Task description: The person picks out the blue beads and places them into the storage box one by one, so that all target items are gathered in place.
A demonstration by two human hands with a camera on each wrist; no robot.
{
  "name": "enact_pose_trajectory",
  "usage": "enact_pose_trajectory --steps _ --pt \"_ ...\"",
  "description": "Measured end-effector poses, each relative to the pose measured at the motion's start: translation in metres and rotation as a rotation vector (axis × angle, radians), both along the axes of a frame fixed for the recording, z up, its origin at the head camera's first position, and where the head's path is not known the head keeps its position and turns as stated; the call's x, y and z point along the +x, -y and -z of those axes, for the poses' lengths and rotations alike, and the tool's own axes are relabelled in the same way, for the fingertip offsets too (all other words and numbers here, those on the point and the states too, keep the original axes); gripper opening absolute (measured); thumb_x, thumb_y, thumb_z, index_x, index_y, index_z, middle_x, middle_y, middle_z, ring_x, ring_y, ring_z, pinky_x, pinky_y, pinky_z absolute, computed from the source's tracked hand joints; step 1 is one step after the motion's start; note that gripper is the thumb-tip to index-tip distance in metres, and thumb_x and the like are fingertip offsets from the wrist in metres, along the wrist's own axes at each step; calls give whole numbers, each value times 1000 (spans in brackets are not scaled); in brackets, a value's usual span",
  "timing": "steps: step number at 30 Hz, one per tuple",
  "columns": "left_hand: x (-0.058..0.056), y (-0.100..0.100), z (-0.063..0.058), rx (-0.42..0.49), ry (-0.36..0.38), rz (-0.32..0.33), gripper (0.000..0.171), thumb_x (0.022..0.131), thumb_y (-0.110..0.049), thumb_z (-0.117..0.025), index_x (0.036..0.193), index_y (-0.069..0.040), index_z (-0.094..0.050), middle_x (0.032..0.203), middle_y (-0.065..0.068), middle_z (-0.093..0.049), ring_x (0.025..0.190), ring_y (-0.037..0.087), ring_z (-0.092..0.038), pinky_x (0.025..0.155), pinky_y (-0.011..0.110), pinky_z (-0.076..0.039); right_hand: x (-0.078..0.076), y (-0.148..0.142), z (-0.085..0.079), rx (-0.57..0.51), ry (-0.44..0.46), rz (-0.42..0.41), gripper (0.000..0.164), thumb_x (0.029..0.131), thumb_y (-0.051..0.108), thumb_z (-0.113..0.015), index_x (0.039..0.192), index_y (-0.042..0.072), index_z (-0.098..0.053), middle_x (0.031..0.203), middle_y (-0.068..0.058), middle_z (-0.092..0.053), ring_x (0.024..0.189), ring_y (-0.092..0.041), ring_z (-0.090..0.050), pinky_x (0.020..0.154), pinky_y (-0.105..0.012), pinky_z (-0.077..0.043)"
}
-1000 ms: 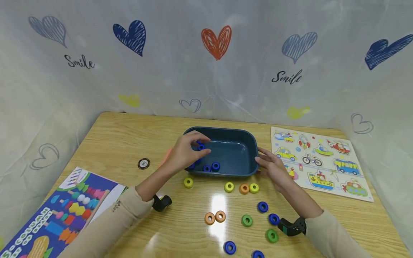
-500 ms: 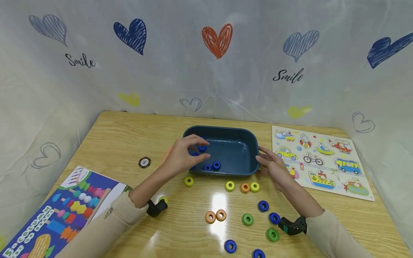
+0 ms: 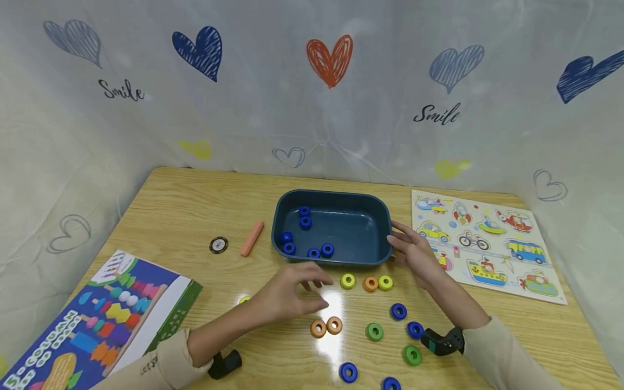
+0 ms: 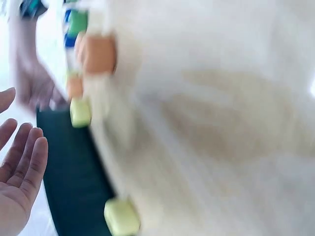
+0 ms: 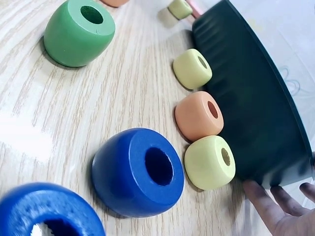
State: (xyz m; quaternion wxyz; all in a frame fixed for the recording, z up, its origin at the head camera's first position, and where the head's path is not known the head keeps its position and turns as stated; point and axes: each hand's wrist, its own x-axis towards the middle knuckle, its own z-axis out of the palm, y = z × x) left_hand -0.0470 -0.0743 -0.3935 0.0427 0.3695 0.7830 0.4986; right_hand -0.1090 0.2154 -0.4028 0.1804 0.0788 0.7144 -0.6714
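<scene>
A dark teal plastic bin [image 3: 351,230] stands near the back of the table, with several blue beads [image 3: 305,222] in its left part. My left hand [image 3: 294,292] hovers in front of the bin, thumb and fingers spread apart with nothing between them; its palm and fingers also show in the left wrist view. Two orange beads [image 3: 318,328] lie just to the right of it. My right hand [image 3: 416,254] rests its fingertips against the bin's right end. Along the bin's front side sit a yellow bead [image 5: 192,69], an orange bead [image 5: 197,117] and another yellow bead [image 5: 209,162].
Blue beads [image 3: 348,372] and green beads [image 3: 374,331] are scattered at the front right. A pinkish stick [image 3: 252,238] and a round black-and-white chip [image 3: 219,245] lie left of the bin. The toy box [image 3: 97,325] is at left, a vehicle puzzle board [image 3: 487,246] at right.
My left hand has drawn back out of the bin toward the front of the table, uncovering the blue beads inside and the pinkish stick. The right hand stays at the bin's end.
</scene>
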Motion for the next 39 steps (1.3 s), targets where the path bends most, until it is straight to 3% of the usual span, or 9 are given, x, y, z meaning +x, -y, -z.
enact_pose_trajectory --steps 6,11,17,23,27,31,34,39 --pt "30 -19 15 -4 -32 180 27 73 -4 -77 98 -4 -66 88 3 -62 72 10 -57 61 16 -49 0 0 1 0 -7 3 55 98 19 -46 147 10 -23 143 -21 -30 122 -34 -42 94 -42 -43" --pt "47 -30 25 -167 -80 288 30 73 -12 -79 100 -7 -68 93 -4 -61 80 -1 -53 67 4 -40 1 0 1 3 -8 0 55 98 19 -46 147 10 -23 143 -21 -30 122 -34 -41 95 -43 -42" --pt "58 -38 31 -332 -188 363 30 73 -18 -78 102 -15 -69 97 -11 -58 92 -10 -48 77 2 -35 1 0 0 6 -16 4 55 98 19 -47 147 10 -24 143 -21 -31 122 -34 -42 92 -40 -45" --pt "62 -44 34 -386 -182 409 29 75 -21 -78 101 -16 -69 94 -12 -56 86 -12 -45 69 0 -33 0 -1 0 5 -18 2 55 98 18 -47 147 10 -24 142 -21 -31 121 -34 -43 91 -40 -45" --pt "62 -45 34 -393 -173 401 29 75 -21 -78 102 -17 -69 93 -13 -55 83 -12 -44 67 0 -33 0 -1 0 5 -17 2 55 98 17 -47 147 9 -24 143 -21 -31 121 -34 -43 92 -40 -45" --pt "55 -43 26 -353 -191 344 25 75 -17 -78 98 -17 -69 92 -13 -55 83 -12 -44 69 0 -34 0 0 0 1 -17 0 55 98 17 -47 147 9 -24 143 -21 -30 122 -33 -42 92 -39 -45" --pt "41 -39 14 -310 -175 284 24 76 -13 -77 98 -14 -69 92 -11 -55 80 -8 -47 68 1 -36 0 0 0 1 -21 -3 55 98 17 -47 147 9 -24 142 -21 -31 121 -33 -43 91 -39 -46" --pt "8 -27 -9 -206 -80 156 28 74 -7 -77 101 -7 -68 94 -4 -57 80 0 -55 67 10 -46 0 0 0 5 -23 -6 54 98 17 -47 147 9 -24 142 -21 -32 119 -33 -46 90 -38 -46"
